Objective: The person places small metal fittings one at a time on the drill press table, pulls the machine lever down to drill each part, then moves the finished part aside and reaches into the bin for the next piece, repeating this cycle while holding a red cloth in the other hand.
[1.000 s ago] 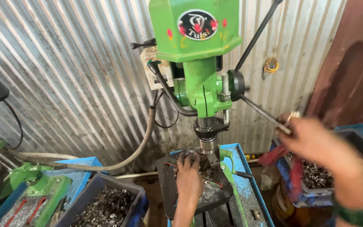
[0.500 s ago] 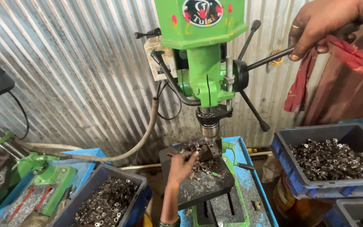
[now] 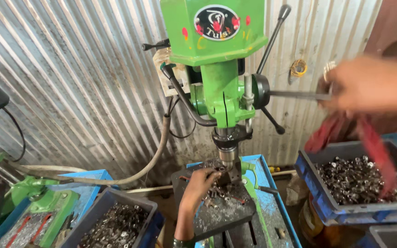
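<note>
Head view, item by item:

1. Your left hand (image 3: 198,183) lay on the drill table (image 3: 221,216), fingertips pinching a small metal part (image 3: 220,171) directly under the spindle (image 3: 227,154).
2. Your right hand (image 3: 368,85), blurred, was clenched round the feed lever (image 3: 295,95), a red cloth (image 3: 368,138) hanging below it.
3. Risk, as judged: fingers that near the spindle could be caught if the part spun loose; the dangling cloth could snag on the lever hub.
4. Blue bin (image 3: 331,209) to your right held small metal pieces.
5. Dark tray (image 3: 111,202) at lower left held similar pieces.
6. Swarf littered the table
</note>
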